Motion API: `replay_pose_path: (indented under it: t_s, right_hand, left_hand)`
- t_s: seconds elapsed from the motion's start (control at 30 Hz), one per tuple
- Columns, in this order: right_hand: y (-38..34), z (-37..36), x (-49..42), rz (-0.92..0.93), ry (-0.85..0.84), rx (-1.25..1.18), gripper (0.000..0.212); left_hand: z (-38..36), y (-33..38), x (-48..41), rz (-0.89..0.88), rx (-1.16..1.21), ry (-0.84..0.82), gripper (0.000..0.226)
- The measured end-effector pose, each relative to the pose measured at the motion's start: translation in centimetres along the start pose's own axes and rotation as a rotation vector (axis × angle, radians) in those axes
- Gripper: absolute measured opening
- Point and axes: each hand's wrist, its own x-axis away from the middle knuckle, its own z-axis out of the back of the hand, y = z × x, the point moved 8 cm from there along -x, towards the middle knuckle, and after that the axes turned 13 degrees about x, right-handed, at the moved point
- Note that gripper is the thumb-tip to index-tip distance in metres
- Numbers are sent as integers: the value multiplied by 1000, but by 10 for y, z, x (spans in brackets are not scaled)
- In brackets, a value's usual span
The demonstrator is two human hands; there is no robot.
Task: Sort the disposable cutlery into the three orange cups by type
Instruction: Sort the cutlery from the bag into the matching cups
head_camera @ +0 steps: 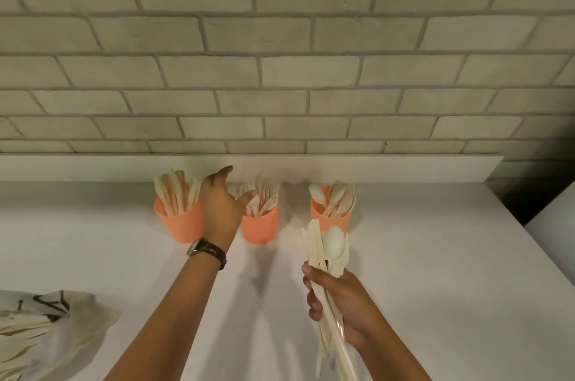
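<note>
Three orange cups stand in a row against the back ledge. The left cup (179,225) holds knives, the middle cup (261,226) holds forks, the right cup (329,217) holds spoons. My left hand (219,209) reaches between the left and middle cups, fingers spread over the fork cup's rim; I cannot see anything held in it. My right hand (340,303) grips a mixed bundle of pale cutlery (328,256) upright, in front of the spoon cup, with a spoon bowl and knife tips showing on top.
A crumpled white bag (53,324) with more pale cutlery spilling from it lies at the front left of the white counter (435,256). A brick wall rises behind the ledge. The counter ends at the right edge, beside a dark gap.
</note>
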Motion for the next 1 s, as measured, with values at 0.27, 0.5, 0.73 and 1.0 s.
replay_pose_path:
  t_s: [0.27, 0.5, 0.73, 1.0]
  right_hand:
    - [-6, 6, -8, 12, 78, -91, 13]
    - [-4, 3, -14, 19, 70, -47, 29]
    - [-4, -10, -4, 39, 43, -58, 36]
    - [-11, -19, -1, 109, 71, 65, 44]
  left_hand:
    - [-35, 34, 118, 84, 132, -459, 23]
    - [-35, 28, 158, 86, 9, -456, 26]
    - [-41, 33, 166, 67, 125, -414, 17]
    - [-31, 30, 163, 224, 268, -195, 5]
